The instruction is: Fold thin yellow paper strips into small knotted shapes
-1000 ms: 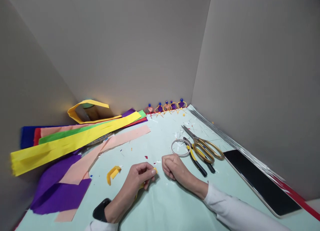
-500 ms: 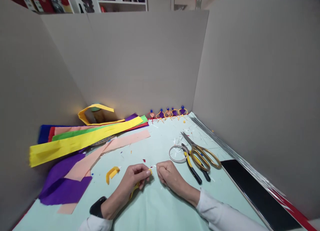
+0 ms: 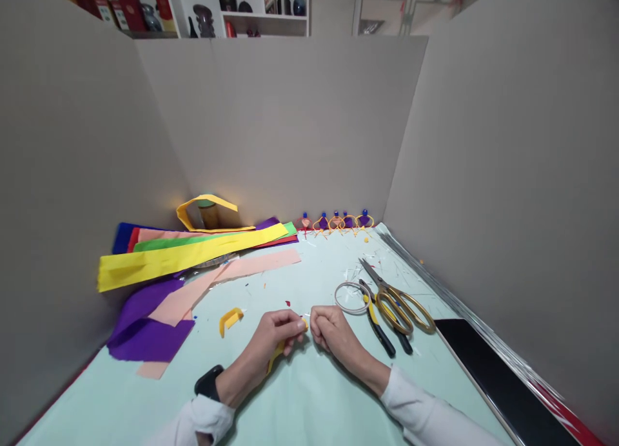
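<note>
My left hand (image 3: 285,330) pinches a yellow strip (image 3: 275,356), whose one end pokes out at the fingertips while the rest hangs below the palm. Close beside it on the right, my right hand (image 3: 330,327) is curled into a fist, and whatever it holds, if anything, is hidden. A folded yellow piece (image 3: 230,319) lies left of my hands. To the right are a white ring (image 3: 352,311), pliers (image 3: 380,333) with yellow and black handles, and gold-handled scissors (image 3: 405,310) resting partly over the pliers.
Coloured strips (image 3: 193,249) and purple fabric (image 3: 145,330) cover the left side. Small figures (image 3: 336,220) stand along the back panel (image 3: 290,124). A black tablet-like slab (image 3: 498,381) and thin wires (image 3: 464,317) lie at the right. Scraps dot the tablecloth (image 3: 300,414).
The whole view has shifted, so the scene sits farther right. Both hands keep the same grips, and they now look slightly closer together.
</note>
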The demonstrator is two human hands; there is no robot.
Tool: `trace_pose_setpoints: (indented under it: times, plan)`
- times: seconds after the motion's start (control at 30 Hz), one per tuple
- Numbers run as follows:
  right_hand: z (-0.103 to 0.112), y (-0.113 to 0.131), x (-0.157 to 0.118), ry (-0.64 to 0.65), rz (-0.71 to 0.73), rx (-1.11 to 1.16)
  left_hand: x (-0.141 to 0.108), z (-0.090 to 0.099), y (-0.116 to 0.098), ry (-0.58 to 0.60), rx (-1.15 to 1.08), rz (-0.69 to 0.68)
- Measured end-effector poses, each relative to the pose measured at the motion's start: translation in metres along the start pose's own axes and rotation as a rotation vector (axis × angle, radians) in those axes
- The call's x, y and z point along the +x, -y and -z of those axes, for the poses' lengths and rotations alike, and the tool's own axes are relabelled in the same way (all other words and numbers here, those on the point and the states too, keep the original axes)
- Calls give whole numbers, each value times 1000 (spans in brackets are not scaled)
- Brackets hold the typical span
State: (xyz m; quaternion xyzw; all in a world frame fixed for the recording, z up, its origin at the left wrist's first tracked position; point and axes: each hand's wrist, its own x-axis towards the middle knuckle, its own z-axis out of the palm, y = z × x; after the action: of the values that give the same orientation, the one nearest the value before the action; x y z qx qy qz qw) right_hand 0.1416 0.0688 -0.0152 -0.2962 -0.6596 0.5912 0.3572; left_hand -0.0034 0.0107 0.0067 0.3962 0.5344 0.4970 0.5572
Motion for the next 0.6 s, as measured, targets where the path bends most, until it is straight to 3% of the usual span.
trace_pose_setpoints:
  times: [0.37,0.6]
  plan:
    - [0,2,-4,11,-15,-42,-1,9,4,38,-83,-3]
    - [2,6,-4,31,32,-50,-5,9,2,84,-255,32]
